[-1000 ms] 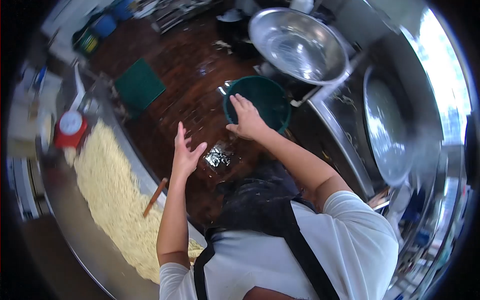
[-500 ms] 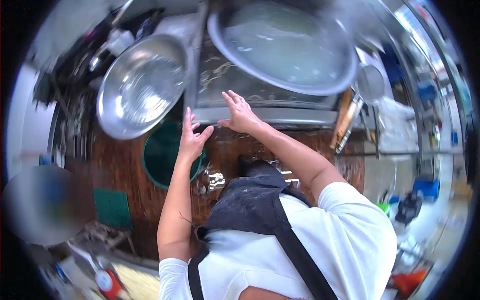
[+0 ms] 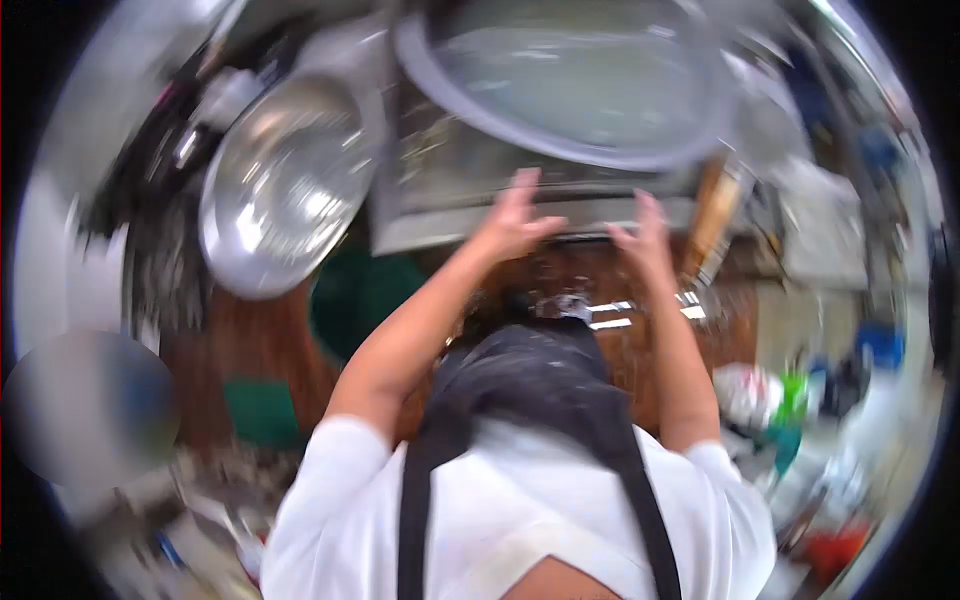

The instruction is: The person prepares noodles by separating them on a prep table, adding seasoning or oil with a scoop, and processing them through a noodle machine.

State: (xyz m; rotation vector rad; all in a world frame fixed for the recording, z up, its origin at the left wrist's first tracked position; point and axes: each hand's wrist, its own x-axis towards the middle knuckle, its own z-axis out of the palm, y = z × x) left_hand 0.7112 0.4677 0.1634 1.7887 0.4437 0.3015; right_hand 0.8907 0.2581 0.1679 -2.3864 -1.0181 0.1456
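Observation:
My left hand (image 3: 517, 225) is open and holds nothing, its thumb apart from the fingers, over the front edge of the metal sink or counter (image 3: 430, 232). To its right, my right hand (image 3: 645, 235) is open too, thumb spread, holding nothing, near the same edge. A large metal basin (image 3: 520, 135) of cloudy liquid stands just beyond both hands. Motion blurs the view, and whether either hand touches the edge I cannot tell.
A shiny metal bowl (image 3: 290, 190) is at the left, above a dark green round tub (image 3: 365, 300). Wooden-handled tools (image 3: 712, 215) lie right of the basin, near a clear plastic bag (image 3: 820, 225). A green mat (image 3: 262, 412) lies on the brown floor.
My left hand has moved right, from beside the metal bowl to in front of the basin. My right hand has moved right as well. My body has turned, and both hands remain open.

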